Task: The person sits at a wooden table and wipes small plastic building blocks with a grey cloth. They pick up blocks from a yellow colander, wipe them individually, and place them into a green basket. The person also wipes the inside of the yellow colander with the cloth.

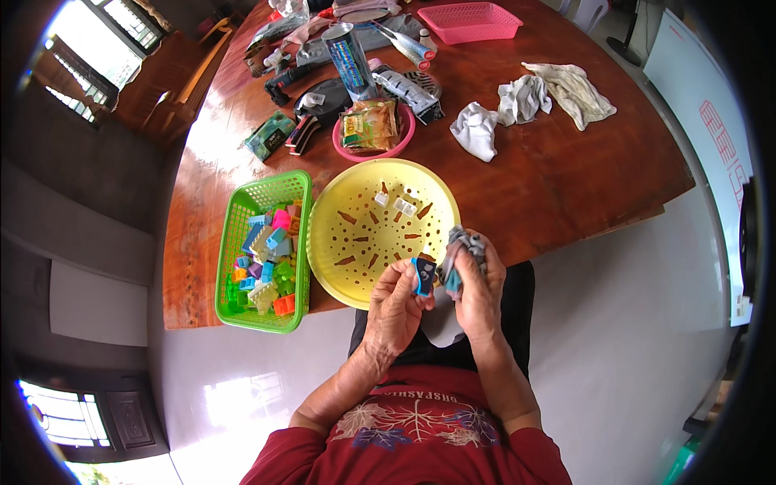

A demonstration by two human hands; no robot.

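Between the thumb and fingers of my left hand [392,303] is a small black-and-blue piece [423,277] with a pale marking; its exact kind is unclear. My right hand [478,291] grips a bunched grey cloth [462,249], close beside that piece. Both hands are over the near right rim of a round yellow plastic basket [380,170] with cut-out holes. A few small white toy blocks [405,206] lie inside it. Left of it stands a green plastic basket [303,242] holding several colourful toy building blocks [276,236].
Behind the yellow basket, a pink bowl [406,145] holds food packets [370,125]. Farther back are a clear blue-printed cylinder [349,61], rackets [404,40] and a pink basket [471,23]. Crumpled white cloths [475,131] lie on the right of the wooden table [582,178].
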